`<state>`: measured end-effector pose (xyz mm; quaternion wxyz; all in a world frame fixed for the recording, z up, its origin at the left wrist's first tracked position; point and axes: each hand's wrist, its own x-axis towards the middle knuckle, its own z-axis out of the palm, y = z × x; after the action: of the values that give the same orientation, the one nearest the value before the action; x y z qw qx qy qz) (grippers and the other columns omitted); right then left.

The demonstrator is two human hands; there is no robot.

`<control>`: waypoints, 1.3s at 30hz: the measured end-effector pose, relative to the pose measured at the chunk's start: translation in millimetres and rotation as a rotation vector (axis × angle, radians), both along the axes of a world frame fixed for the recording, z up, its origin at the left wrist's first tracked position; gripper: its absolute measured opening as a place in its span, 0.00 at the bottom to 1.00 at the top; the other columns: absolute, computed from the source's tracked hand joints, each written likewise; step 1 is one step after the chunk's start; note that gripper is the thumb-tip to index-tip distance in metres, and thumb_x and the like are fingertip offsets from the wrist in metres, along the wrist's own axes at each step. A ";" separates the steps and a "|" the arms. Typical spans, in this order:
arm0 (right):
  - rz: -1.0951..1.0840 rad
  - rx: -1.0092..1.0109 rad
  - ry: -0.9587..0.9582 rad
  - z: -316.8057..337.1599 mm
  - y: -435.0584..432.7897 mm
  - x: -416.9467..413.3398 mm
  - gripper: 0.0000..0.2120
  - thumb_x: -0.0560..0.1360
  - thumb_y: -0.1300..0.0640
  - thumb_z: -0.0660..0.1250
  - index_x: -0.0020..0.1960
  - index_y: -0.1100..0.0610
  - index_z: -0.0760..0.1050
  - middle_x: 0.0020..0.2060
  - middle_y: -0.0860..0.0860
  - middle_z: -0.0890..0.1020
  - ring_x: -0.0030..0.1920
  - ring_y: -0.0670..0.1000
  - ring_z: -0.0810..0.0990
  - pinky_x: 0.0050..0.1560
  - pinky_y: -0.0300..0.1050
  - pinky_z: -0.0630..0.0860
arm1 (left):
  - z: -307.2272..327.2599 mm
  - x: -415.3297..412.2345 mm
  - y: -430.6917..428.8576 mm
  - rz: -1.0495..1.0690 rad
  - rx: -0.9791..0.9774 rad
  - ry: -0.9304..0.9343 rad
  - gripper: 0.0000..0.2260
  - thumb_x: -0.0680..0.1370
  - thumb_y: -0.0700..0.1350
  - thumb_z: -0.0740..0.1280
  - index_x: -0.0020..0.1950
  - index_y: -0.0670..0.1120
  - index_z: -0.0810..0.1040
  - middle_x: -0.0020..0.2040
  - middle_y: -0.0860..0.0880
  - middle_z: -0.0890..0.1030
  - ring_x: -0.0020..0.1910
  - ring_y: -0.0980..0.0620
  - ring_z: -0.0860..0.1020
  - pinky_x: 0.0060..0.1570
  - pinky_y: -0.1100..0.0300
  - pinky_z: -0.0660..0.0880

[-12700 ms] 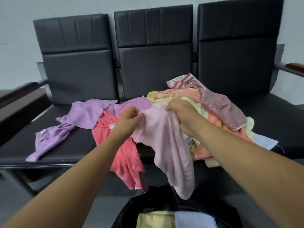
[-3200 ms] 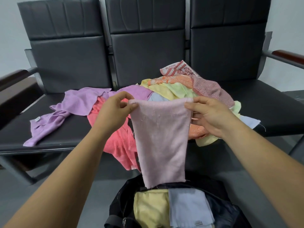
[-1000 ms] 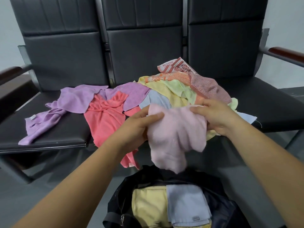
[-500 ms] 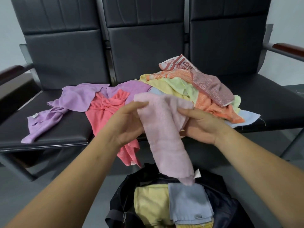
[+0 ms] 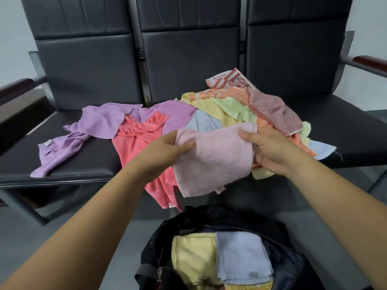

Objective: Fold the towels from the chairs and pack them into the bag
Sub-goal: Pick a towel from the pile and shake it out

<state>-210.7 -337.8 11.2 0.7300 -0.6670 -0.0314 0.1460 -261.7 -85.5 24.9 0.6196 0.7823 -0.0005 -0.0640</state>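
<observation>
A pale pink towel (image 5: 213, 160), folded into a rough square, hangs between my hands above the open bag. My left hand (image 5: 167, 151) pinches its left edge, thumb on top. Its right edge is held by my right hand (image 5: 270, 151), with fingers behind the cloth. Below lies the black bag (image 5: 293, 266), open, with a folded yellow towel (image 5: 192, 260) and a folded light blue towel (image 5: 240, 256) inside. Behind my hands, unfolded towels lie heaped on the black chairs (image 5: 83, 162): a coral one (image 5: 138, 141), purple ones (image 5: 104, 122) and a mixed pile (image 5: 240, 105).
Three joined black chairs with high backs fill the far side. Wooden-topped armrests stick out at the left (image 5: 14, 86) and right (image 5: 370, 61). Grey floor (image 5: 69, 225) lies around the bag. The right seat (image 5: 345, 126) is bare past the pile.
The pink towel hung long from my hands; it is now doubled into a shorter, wider square, held at both side edges, and the view shifted slightly.
</observation>
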 end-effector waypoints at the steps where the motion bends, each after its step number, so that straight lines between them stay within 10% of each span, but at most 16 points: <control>1: -0.002 0.075 0.058 2.2 0.1 -0.3 0.12 0.83 0.57 0.64 0.61 0.62 0.79 0.56 0.58 0.86 0.55 0.56 0.86 0.55 0.53 0.82 | 0.0 -0.2 -1.8 0.020 -0.008 -0.012 0.10 0.82 0.47 0.68 0.63 0.52 0.79 0.56 0.54 0.85 0.55 0.55 0.84 0.56 0.58 0.81; 5: 0.065 0.432 0.188 12.1 -5.7 -0.6 0.19 0.77 0.47 0.66 0.61 0.60 0.80 0.55 0.55 0.86 0.54 0.53 0.86 0.53 0.48 0.83 | 1.1 3.6 -11.1 0.212 -0.184 -0.055 0.11 0.80 0.49 0.70 0.61 0.49 0.81 0.55 0.50 0.86 0.56 0.47 0.84 0.60 0.46 0.80; 10: 0.257 0.209 0.184 4.0 -5.6 -4.6 0.19 0.78 0.59 0.65 0.67 0.63 0.77 0.62 0.60 0.83 0.62 0.57 0.82 0.59 0.54 0.81 | 0.3 8.8 -8.7 0.198 -0.308 0.009 0.11 0.80 0.43 0.70 0.62 0.43 0.81 0.55 0.45 0.86 0.55 0.44 0.84 0.56 0.49 0.82; 18: -0.005 0.118 0.128 2.2 -4.9 -2.0 0.11 0.80 0.61 0.67 0.60 0.64 0.78 0.55 0.60 0.86 0.54 0.56 0.86 0.55 0.50 0.83 | -12.9 12.4 -3.0 0.042 -0.085 0.104 0.11 0.78 0.34 0.70 0.60 0.36 0.81 0.55 0.41 0.85 0.57 0.41 0.83 0.61 0.47 0.79; 26: 0.155 0.161 0.179 2.2 -12.1 0.0 0.09 0.71 0.61 0.71 0.49 0.59 0.87 0.51 0.55 0.86 0.51 0.52 0.85 0.60 0.54 0.78 | -12.3 12.4 -5.0 0.095 -0.069 0.015 0.08 0.83 0.47 0.66 0.62 0.56 0.77 0.62 0.47 0.82 0.60 0.44 0.81 0.60 0.40 0.79; 30: 0.070 0.199 0.178 -1.8 -12.5 2.8 0.21 0.75 0.61 0.70 0.67 0.66 0.76 0.62 0.61 0.82 0.60 0.58 0.82 0.63 0.62 0.77 | -5.9 10.8 -4.5 0.149 -0.145 0.085 0.15 0.78 0.48 0.72 0.61 0.41 0.80 0.58 0.41 0.84 0.52 0.44 0.83 0.57 0.43 0.80; 34: -0.024 0.181 0.124 -5.2 -11.9 4.3 0.13 0.80 0.61 0.66 0.64 0.61 0.78 0.59 0.59 0.84 0.59 0.58 0.84 0.56 0.58 0.82 | -4.9 9.0 -3.2 0.083 -0.250 0.092 0.18 0.72 0.37 0.75 0.60 0.39 0.77 0.52 0.40 0.85 0.47 0.46 0.85 0.49 0.52 0.84; 39: -0.065 0.166 0.197 -8.1 -8.7 3.9 0.10 0.78 0.60 0.70 0.56 0.65 0.80 0.55 0.61 0.85 0.50 0.54 0.87 0.50 0.49 0.84 | -11.4 6.6 -4.9 0.051 0.307 -0.139 0.12 0.77 0.40 0.73 0.60 0.44 0.82 0.53 0.46 0.84 0.50 0.52 0.83 0.44 0.66 0.80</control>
<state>-206.8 -346.4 3.1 0.7867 -0.5872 0.0500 0.1840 -255.0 -90.4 13.5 0.4926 0.8701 -0.0139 0.0066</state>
